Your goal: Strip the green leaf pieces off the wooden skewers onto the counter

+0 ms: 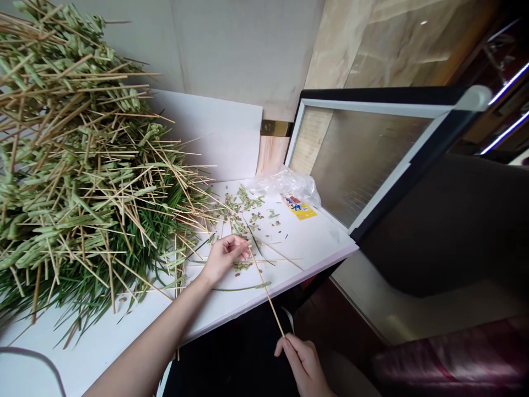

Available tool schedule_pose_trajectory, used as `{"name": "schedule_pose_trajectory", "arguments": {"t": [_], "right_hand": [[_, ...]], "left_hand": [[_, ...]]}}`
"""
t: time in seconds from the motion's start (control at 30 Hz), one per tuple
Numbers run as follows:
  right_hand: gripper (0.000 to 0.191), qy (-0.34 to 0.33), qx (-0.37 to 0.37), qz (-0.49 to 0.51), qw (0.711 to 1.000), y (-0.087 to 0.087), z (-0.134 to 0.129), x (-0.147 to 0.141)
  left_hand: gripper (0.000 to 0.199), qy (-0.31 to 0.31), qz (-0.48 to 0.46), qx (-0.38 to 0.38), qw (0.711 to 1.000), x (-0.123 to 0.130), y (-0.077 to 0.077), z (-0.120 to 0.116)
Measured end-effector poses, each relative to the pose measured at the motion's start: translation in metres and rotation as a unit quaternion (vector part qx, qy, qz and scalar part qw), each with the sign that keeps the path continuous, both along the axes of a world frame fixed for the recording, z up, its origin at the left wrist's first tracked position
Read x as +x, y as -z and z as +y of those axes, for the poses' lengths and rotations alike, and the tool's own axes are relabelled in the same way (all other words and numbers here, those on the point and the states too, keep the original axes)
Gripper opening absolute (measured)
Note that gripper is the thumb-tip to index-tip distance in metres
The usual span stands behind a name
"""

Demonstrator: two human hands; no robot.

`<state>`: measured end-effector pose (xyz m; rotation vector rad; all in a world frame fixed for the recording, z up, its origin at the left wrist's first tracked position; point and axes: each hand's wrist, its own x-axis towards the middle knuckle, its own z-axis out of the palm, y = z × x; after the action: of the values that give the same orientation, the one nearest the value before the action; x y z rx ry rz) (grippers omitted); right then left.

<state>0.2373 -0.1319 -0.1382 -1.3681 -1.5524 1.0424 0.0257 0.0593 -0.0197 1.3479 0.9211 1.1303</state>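
Your right hand (302, 365) is pinching a thin bamboo skewer (266, 291) at six o'clock, your half-curled left hand (225, 259), hold unclear, is meeting its tip, and a slip could be scattering green leaf scraps (249, 198).

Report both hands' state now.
Left hand: cannot tell whether it is holding anything.
Right hand: closed, holding a bamboo skewer.

Skewer (266, 291): bare pale wood, matt
Bag (285, 186): clear crinkled plastic, glossy
Tabletop (99, 336): white, smooth, matt
Door panel (367, 165): frosted glass, lightly textured
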Motion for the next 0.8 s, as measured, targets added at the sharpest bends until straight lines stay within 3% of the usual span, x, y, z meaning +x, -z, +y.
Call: {"name": "schedule_pose_trajectory", "arguments": {"t": [0.37,0.8], "right_hand": [[0.049,-0.001,0.008,0.011,1.000,-0.0087,-0.0008,-0.0013],[0.050,0.007,-0.008,0.021,1.000,-0.0037,-0.0017,-0.0008]], "left_hand": [[0.044,0.011,0.011,-0.009,1.000,-0.0007,0.0004,-0.0001],[0.042,0.032,0.028,0.010,0.999,0.0013,0.0038,-0.0023]]}}
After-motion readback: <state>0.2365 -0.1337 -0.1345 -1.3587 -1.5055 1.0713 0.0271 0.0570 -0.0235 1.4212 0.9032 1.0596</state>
